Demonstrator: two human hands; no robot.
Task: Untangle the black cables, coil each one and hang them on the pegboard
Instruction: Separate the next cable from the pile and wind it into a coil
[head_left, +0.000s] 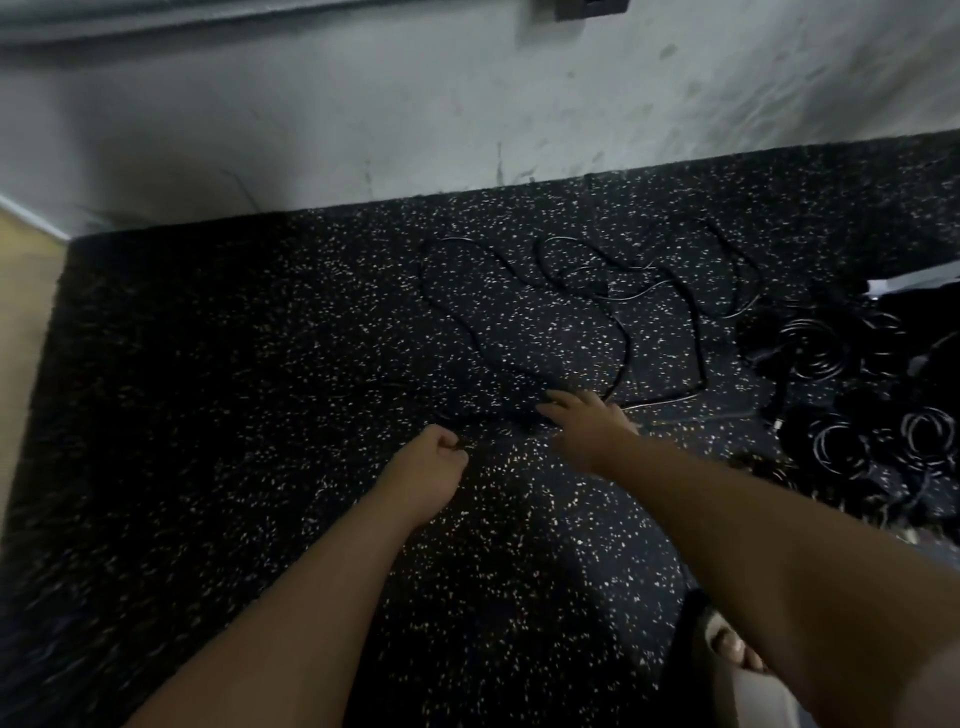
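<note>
Head view: I see left hand (434, 460) curled, grip pinching loose black cable (597, 288) sprawled mid-mat (249, 364). Right hand (587, 423) flat, fingers straight, resting on same cable. Coiled cables (826, 358) heaped by mat's right edge.

- L hand (428, 462): bare, wrist bare too. Frame is soft, so nails and skin detail can't be read.
- R hand (587, 421): bare, wrist bare, same blur.
- L forearm (291, 597): bare from wrist to the near edge of frame.
- R forearm (753, 519): bare from wrist to the near-right corner. Takes up more of the frame than the L one.
- Foot (730, 644): near right, partly hidden behind R forearm. Toes bare, pale nails show. Can't tell which foot.
- Footwear: open-toe, looks like a slide/sandal. Dark strap (693, 618) sits on the far-left side of the toes.
- Light grey piece (758, 691): just near side of the toes, prob. the sole, not sure.
</note>
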